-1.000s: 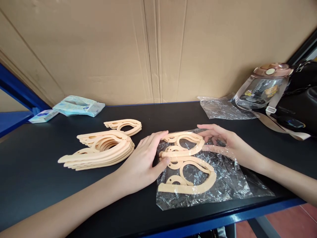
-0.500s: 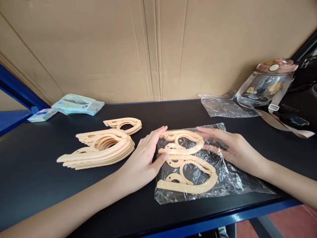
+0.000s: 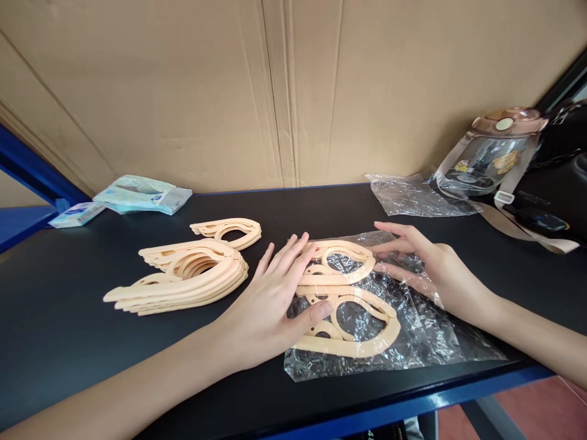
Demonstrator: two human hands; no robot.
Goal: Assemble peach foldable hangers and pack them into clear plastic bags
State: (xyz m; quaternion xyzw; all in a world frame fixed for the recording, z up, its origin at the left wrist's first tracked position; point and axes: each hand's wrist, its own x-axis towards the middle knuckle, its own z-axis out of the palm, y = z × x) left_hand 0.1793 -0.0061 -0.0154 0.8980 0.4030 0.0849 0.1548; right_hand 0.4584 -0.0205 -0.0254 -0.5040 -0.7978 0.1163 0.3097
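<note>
A clear plastic bag [image 3: 426, 330] lies on the black tabletop, with two cream folding hangers [image 3: 367, 349] flat inside it, one behind the other. My left hand [image 3: 275, 299] rests spread over the bag's left edge, its fingers and thumb over the hangers' left ends. My right hand [image 3: 426, 263] is at the bag's right side, fingers apart, some of them under or behind the clear film. Left of the bag is a stack of cream hangers [image 3: 192, 284], with a smaller group of hangers [image 3: 250, 231] just behind it.
Blue tissue packs [image 3: 142, 194] sit at the back left against the cardboard [image 3: 183, 91]. Another clear bag [image 3: 408, 194], a strapped water bottle [image 3: 495, 150] and a black bag [image 3: 564, 183] are at the back right. The table's blue front edge [image 3: 435, 400] runs below.
My left hand has spread its fingers and moved further over the bag and hangers. My right hand has opened wider, its index finger lifted clear of the film.
</note>
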